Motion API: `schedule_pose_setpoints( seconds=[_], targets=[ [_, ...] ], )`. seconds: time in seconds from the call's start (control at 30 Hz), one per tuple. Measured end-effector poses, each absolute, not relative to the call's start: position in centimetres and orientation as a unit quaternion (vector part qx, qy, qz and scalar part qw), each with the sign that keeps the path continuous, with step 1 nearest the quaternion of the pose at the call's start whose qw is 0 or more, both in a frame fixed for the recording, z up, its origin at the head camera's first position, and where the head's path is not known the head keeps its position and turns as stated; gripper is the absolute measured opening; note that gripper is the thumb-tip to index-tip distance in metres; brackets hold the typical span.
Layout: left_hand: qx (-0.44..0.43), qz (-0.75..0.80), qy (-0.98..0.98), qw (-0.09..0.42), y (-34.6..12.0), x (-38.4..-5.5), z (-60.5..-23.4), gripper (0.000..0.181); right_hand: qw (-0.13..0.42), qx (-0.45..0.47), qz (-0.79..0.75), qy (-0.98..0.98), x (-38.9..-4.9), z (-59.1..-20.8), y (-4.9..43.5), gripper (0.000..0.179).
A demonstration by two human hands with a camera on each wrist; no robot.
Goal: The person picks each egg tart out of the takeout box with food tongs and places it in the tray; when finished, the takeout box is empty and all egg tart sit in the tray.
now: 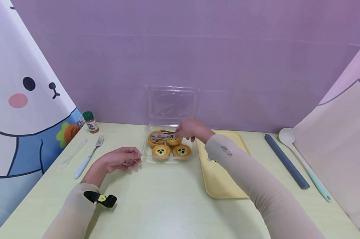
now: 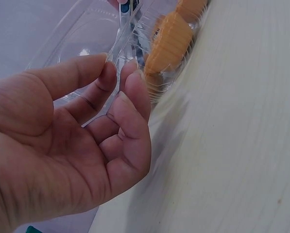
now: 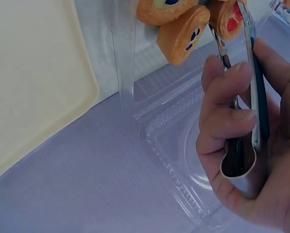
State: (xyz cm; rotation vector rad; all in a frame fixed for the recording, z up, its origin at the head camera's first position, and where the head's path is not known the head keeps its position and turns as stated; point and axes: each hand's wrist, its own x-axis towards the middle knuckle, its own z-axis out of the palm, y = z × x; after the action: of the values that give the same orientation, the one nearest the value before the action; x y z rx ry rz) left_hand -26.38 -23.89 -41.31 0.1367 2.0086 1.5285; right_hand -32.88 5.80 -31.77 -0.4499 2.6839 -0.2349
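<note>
My right hand (image 1: pixel 193 129) grips metal tongs (image 3: pixel 253 92) with dark handle sides, fingers and thumb curled round the arms. The tongs reach over a clear hinged plastic container (image 1: pixel 195 158), their tips either side of an egg tart with red topping (image 3: pixel 230 20) at the back left. Beside it sits another tart (image 1: pixel 175 142), and two tarts with dark dots, a left one (image 1: pixel 161 152) and a right one (image 1: pixel 182 151), sit in front. At the container's left edge, my left hand (image 1: pixel 120 159) pinches the clear rim between thumb and index finger, other fingers curled.
The container's lid (image 1: pixel 172 104) stands raised against the purple backdrop. Right of it lies a yellow tray (image 1: pixel 225 181), partly under my right forearm. A fork (image 1: pixel 90 156), clear plastic utensil (image 1: pixel 73 153) and green-capped jar (image 1: pixel 91 122) are left; a dark blue strip (image 1: pixel 287 162) and ladle (image 1: pixel 305 166) are right.
</note>
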Motion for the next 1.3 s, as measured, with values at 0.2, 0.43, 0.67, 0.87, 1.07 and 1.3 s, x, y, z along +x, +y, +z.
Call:
schedule_pose_setpoints(
  seconds=[0.2,0.43,0.67,0.87,1.07,1.3],
  targets=[
    [0.063,0.579,0.755,0.303,-23.9,-26.4,-41.1,0.017,0.199,-0.153,-0.104,0.962,-32.6,-32.1,5.7,0.037],
    [0.047,0.575,0.758,0.305,-23.9,-26.4,-41.5,0.015,0.187,-0.160,-0.122,0.962,-32.3,-32.5,6.0,0.037],
    [0.047,0.574,0.760,0.300,-23.9,-26.4,-41.5,0.017,0.167,-0.161,-0.145,0.962,-32.0,-32.9,6.7,0.036],
    [0.048,0.572,0.763,0.297,-23.9,-26.5,-41.4,0.015,0.159,-0.158,-0.157,0.962,-31.9,-33.2,7.1,0.038],
    [0.046,0.571,0.765,0.294,-23.8,-26.4,-41.3,0.014,0.166,-0.150,-0.160,0.961,-32.0,-33.4,7.1,0.038],
    [0.049,0.572,0.763,0.297,-23.9,-26.3,-41.2,0.019,0.148,-0.149,-0.163,0.964,-31.8,-33.9,7.3,0.037]
  ],
)
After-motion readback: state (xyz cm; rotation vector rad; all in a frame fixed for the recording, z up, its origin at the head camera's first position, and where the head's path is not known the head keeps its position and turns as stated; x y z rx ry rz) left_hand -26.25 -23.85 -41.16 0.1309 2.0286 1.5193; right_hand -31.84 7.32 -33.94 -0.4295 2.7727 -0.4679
